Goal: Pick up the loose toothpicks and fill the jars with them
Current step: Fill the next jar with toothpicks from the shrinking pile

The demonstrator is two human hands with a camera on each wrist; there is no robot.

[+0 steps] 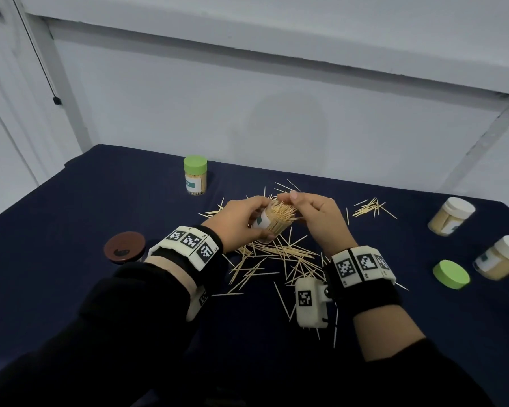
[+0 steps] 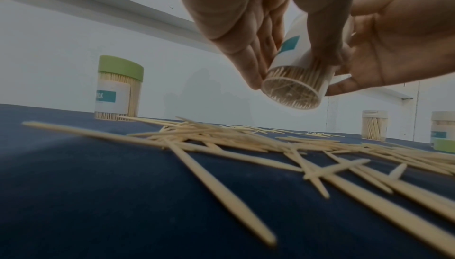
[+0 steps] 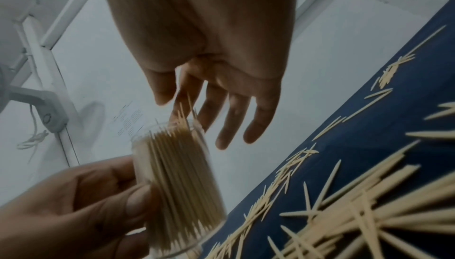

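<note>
My left hand (image 1: 247,215) grips an open clear jar (image 1: 272,221) packed with toothpicks, tilted with its mouth toward the right. My right hand (image 1: 288,198) is at the jar mouth, thumb and forefinger pinching a few toothpicks that stick out of it. The left wrist view shows the jar (image 2: 295,84) from below, lifted off the cloth between my left hand (image 2: 246,30) and right hand (image 2: 393,39). In the right wrist view the right hand's other fingers (image 3: 236,119) are spread beyond the jar (image 3: 177,175). Loose toothpicks (image 1: 276,257) lie scattered below both hands.
A closed green-lidded jar (image 1: 195,175) stands at the back left. Two white-lidded jars (image 1: 450,215) (image 1: 503,257) and a loose green lid (image 1: 450,274) sit at the right. A brown round lid (image 1: 125,247) lies left. A small toothpick heap (image 1: 370,208) lies right of my hands. The table is covered in dark blue cloth (image 1: 71,215).
</note>
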